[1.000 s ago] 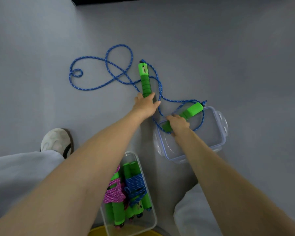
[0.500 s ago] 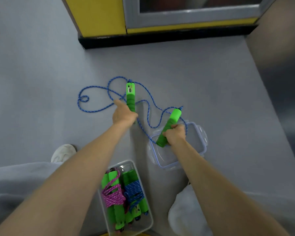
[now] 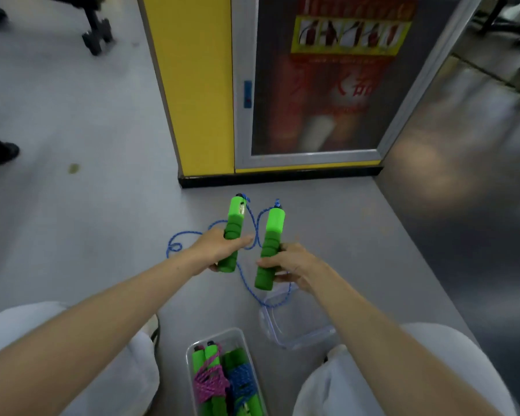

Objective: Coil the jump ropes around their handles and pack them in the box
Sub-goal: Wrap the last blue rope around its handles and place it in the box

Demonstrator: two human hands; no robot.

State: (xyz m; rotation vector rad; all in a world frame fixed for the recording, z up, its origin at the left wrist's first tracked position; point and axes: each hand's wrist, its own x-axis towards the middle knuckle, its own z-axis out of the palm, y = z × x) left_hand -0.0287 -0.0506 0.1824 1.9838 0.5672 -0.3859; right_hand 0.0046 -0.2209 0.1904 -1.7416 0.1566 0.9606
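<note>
Nearest the person, between two white-trousered knees (image 3: pixel 357 385), stands the clear box (image 3: pixel 189 360). In it lie a pink coiled rope (image 3: pixel 207 382) and a blue coiled rope (image 3: pixel 243 381), their green handles running lengthwise with the box. Just beyond it to the right, the transparent lid (image 3: pixel 271 333) lies flat on the grey floor (image 3: pixel 87 130), partly hidden under the right forearm.

Farther out, both hands are raised over the floor. The left hand (image 3: pixel 219 250) is wrapped round the lower part of the left handle (image 3: pixel 234 229). The right hand (image 3: pixel 294 265) grips the right handle (image 3: pixel 271 244) near its lower half. The two green handles stand side by side with a gap between them, not touching. Their long axes are nearly parallel and point away from the person, with the rope ends at the far tips. The loose blue rope (image 3: pixel 246 283) hangs from those tips, passes between the hands, reaches the lid's rim and loops on the floor to the left.

Beyond, a black plinth (image 3: pixel 282 175) under a yellow cabinet (image 3: pixel 192 85) closes the front, and a grey wall (image 3: pixel 463 220) closes the right. Open floor spreads to the left, up to a chair castor (image 3: pixel 96 40).
</note>
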